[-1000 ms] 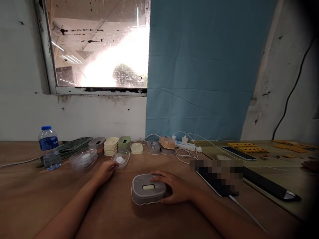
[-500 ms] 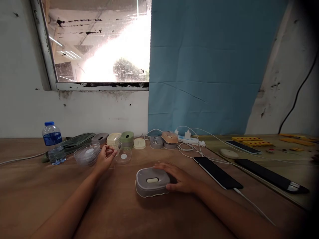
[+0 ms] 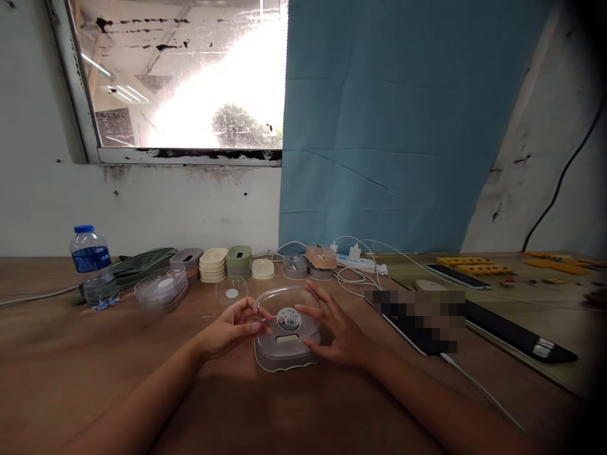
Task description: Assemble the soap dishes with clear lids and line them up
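Cover of clear, rounded plastic (image 3: 288, 316), already over the grey, rounded box (image 3: 283, 363) on the brown table, looks not yet seated! Left hand (image 3: 228, 331) pinches its edge; right hand (image 3: 340, 332) spreads fingers wide at the other side.

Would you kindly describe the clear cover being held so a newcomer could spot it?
Find the brown table below the window. In its middle, over a grey box, the left hand holds the clear cover. Its round label shows print; other covers show plain white ones.

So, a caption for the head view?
Left hand holding a clear cover over a grey box, right hand alongside.
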A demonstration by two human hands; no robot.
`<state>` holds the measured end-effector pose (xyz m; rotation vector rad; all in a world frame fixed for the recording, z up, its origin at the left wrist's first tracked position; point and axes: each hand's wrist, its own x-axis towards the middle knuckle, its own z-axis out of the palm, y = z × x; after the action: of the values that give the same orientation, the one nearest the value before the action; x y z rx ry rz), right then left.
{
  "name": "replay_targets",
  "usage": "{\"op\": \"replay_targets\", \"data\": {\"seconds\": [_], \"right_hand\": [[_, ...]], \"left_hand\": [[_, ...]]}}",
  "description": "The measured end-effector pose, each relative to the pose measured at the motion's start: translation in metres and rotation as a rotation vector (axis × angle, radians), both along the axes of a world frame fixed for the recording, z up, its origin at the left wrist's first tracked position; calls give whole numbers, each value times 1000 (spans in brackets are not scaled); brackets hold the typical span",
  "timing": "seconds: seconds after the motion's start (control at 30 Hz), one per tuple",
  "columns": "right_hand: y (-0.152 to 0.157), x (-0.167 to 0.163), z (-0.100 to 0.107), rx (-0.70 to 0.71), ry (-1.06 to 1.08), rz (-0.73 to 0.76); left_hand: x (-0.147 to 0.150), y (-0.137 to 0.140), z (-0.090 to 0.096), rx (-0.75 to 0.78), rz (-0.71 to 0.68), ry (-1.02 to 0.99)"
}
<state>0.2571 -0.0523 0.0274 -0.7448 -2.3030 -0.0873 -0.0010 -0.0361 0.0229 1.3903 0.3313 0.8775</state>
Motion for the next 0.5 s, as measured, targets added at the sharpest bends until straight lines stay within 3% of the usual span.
{"op": "replay_targets", "data": {"seconds": [0.2,0.37,0.5], "right_hand": [[10,8,-4,-189,25,-15],[12,10,-1,-466,-33,52],[10,11,2,-565,-95,150]], "left_hand": [[8,5,-1,45,241,134],[3,9,-4,317,462,567],[-2,9,-5,370,410,697]]}}
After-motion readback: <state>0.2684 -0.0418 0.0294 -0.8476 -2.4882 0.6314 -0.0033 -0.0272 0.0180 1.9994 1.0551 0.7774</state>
